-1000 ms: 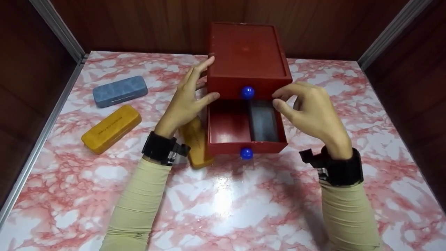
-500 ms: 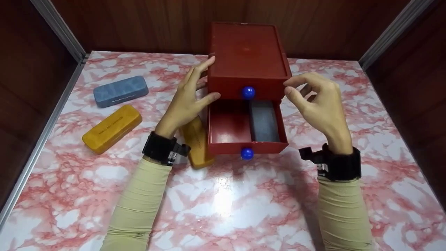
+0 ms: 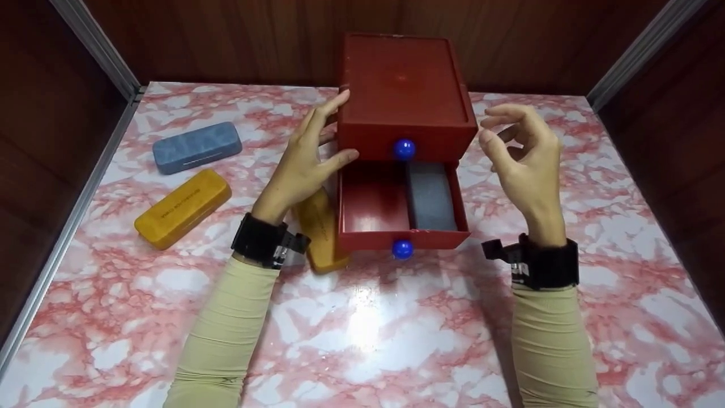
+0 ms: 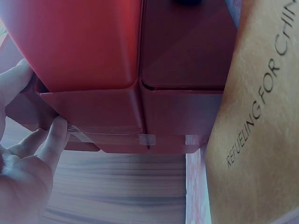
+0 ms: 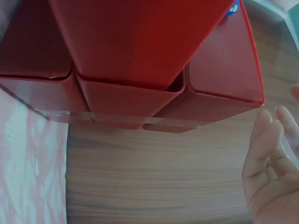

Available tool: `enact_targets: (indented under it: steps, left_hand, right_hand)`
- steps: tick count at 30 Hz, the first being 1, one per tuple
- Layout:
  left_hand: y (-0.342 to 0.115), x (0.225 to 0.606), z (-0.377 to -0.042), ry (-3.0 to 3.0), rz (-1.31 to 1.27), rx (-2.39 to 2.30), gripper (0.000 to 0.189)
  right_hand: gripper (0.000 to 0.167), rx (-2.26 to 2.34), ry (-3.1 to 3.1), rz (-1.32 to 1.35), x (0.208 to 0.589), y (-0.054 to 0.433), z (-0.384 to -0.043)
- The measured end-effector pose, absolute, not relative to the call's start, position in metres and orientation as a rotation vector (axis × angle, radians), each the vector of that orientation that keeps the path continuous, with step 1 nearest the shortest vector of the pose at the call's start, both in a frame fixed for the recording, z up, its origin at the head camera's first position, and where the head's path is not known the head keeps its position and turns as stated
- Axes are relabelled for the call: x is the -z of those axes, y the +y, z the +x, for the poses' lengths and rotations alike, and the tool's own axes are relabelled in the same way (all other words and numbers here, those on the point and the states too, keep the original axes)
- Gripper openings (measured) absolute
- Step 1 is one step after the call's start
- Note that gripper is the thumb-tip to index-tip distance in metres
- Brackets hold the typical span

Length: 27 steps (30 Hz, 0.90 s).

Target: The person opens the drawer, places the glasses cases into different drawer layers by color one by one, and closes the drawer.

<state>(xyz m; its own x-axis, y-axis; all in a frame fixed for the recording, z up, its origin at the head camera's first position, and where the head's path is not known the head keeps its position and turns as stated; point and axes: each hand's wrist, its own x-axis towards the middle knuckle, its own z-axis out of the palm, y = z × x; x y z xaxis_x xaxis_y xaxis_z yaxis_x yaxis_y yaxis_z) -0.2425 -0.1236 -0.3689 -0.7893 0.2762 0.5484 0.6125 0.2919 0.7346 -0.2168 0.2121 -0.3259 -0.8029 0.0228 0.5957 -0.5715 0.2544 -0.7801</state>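
Observation:
A red drawer unit [image 3: 405, 85] with blue knobs stands towards the back. Its middle drawer [image 3: 374, 212] is pulled out, and a grey-blue glasses case [image 3: 432, 198] lies along its right side. My left hand [image 3: 306, 156] rests on the unit's upper left side, thumb at the front edge; in the left wrist view its fingers [image 4: 55, 140] touch the red side. My right hand [image 3: 527, 147] is held in the air just right of the unit, fingers loosely bent, holding nothing. It is apart from the red side in the right wrist view.
A mustard glasses case [image 3: 322, 235] lies beside the drawer, partly under the left wrist. Farther left are a blue glasses case [image 3: 197, 147] and another mustard case [image 3: 183, 209]. Dark wooden walls [image 3: 255, 39] bound the marbled table [image 3: 351, 340].
My right hand has moved up and away to the right from the drawer's right edge, and its fingers have spread apart. My left hand and the pulled-out drawer stay as they were.

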Motion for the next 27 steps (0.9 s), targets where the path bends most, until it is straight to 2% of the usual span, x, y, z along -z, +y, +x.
enact_targets:
  steps: [6, 13, 15, 19, 27]
  left_hand:
    - [-0.123, 0.367, -0.242, -2.299, -0.752, 1.510, 0.083]
    - [-0.121, 0.366, -0.240, -2.303, -0.741, 1.508, 0.081]
    - [-0.122, 0.366, -0.240, -2.295, -0.751, 1.503, 0.082]
    - [-0.122, 0.366, -0.240, -2.287, -0.755, 1.502, 0.082]
    - [-0.122, 0.366, -0.241, -2.283, -0.757, 1.508, 0.082]
  right_hand:
    - [0.044, -1.631, -2.032, 0.533, 0.335, 0.214, -0.226]
    - [0.087, -1.744, -2.089, 0.535, 0.348, 0.211, -0.236]
    - [0.094, -1.761, -2.113, 0.545, 0.353, 0.209, -0.240]
    - [0.101, -1.841, -2.154, 0.570, 0.362, 0.205, -0.245]
    - [0.095, -1.898, -2.236, 0.611, 0.375, 0.197, -0.249]
